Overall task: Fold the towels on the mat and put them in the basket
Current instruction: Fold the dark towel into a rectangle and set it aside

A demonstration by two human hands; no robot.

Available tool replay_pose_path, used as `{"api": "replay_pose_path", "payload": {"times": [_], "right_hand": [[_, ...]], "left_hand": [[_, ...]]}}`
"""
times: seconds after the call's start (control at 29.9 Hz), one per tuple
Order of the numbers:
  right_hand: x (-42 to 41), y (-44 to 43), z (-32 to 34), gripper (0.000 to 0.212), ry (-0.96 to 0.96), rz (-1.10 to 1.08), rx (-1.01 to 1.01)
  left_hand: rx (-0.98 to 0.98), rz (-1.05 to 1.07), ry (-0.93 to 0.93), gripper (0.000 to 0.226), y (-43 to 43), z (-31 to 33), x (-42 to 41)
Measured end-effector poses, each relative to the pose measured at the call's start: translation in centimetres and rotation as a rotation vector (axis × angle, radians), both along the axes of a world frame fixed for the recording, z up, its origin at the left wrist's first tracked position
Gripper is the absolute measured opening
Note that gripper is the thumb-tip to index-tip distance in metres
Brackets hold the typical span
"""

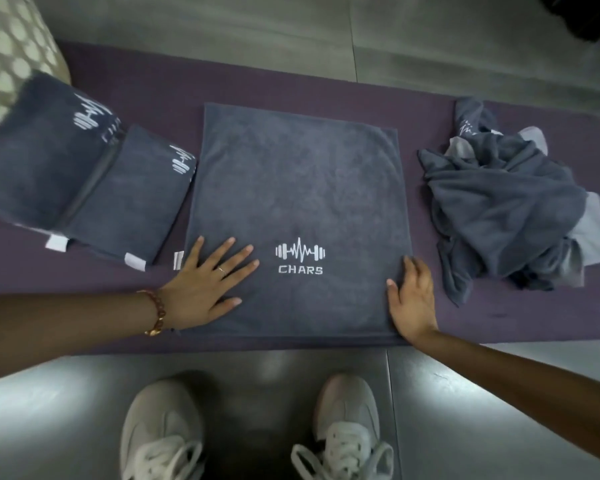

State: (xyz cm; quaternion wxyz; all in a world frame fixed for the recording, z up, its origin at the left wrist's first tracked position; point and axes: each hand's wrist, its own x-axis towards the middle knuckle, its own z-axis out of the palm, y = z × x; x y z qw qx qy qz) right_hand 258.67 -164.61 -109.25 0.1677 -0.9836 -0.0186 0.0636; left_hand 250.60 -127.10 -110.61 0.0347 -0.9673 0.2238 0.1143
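Soft grey square towel (298, 188) with a white logo lies flat mid-mat on the purple mat (257, 84); two folded towels (129, 199) at the mat's left end, beside a pale holed basket (11, 53), contents out of view; crumpled towel pile (499, 202) at the right end; left hand (201, 289) flat, fingers spread, on the towel's near-left corner; right hand (413, 299) flat along its near-right edge, gripping nothing.

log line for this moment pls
step: flattening spread towel | left hand: flat on it | right hand: on its right edge | left side: two folded towels | right side: crumpled pile
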Motion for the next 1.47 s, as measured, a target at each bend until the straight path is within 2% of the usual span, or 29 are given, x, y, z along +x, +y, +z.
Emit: {"api": "replay_pose_path", "payload": {"times": [0.07, 0.2, 0.33, 0.44, 0.5, 0.64, 0.74, 0.94, 1.1, 1.2, 1.31, 1.41, 1.47], "right_hand": [[-0.7, -0.1, 0.4, 0.054, -0.040, -0.094, -0.021], [-3.0, -2.5, 0.7, 0.046, -0.006, 0.037, -0.076], [-3.6, -4.7, 2.0, 0.040, 0.010, 0.125, -0.080], [-4.1, -5.3, 3.0, 0.047, 0.068, 0.171, -0.098], [-4.2, -5.6, 3.5, 0.053, 0.101, 0.182, -0.103], [-3.8, -5.2, 4.3, 0.055, 0.145, 0.186, -0.149], [-3.2, -4.6, 4.7, 0.056, 0.213, 0.198, -0.237], [-3.5, -3.9, 5.4, 0.054, 0.234, 0.207, -0.205], [-3.7, -4.4, 4.6, 0.060, 0.363, 0.104, -0.005], [-3.4, -4.8, 4.3, 0.055, 0.347, 0.036, 0.084], [-3.3, -4.3, 4.0, 0.047, 0.336, -0.143, 0.185], [-3.6, -3.7, 3.6, 0.034, 0.295, -0.159, 0.243], [-3.8, -3.4, 3.3, 0.034, 0.281, -0.184, 0.275]], "left_hand": [[0.004, -0.076, -0.029, 0.068, -0.5, 0.1, -1.3], [0.035, -0.248, -0.099, 0.077, -0.1, -0.2, -4.1], [0.036, -0.277, -0.182, 0.081, 0.6, -0.4, -5.8], [0.008, -0.299, -0.198, 0.111, 1.3, 0.1, -6.4], [0.031, -0.320, -0.204, 0.115, 1.5, 0.9, -6.5], [0.017, -0.351, -0.241, 0.096, 0.8, 2.1, -6.1], [-0.071, -0.315, -0.208, 0.088, 0.3, 2.4, -6.2], [-0.168, -0.256, -0.175, 0.059, 0.2, 3.3, -6.1], [-0.182, -0.204, -0.147, 0.063, 0.2, 3.2, -6.3], [-0.173, -0.215, -0.119, 0.061, 0.0, 3.4, -6.2], [-0.117, -0.220, -0.086, 0.050, 0.1, 4.1, -6.0], [-0.081, -0.220, -0.056, 0.039, 0.2, 4.5, -5.9], [-0.055, -0.209, -0.026, 0.028, 0.5, 4.2, -5.8]]}}
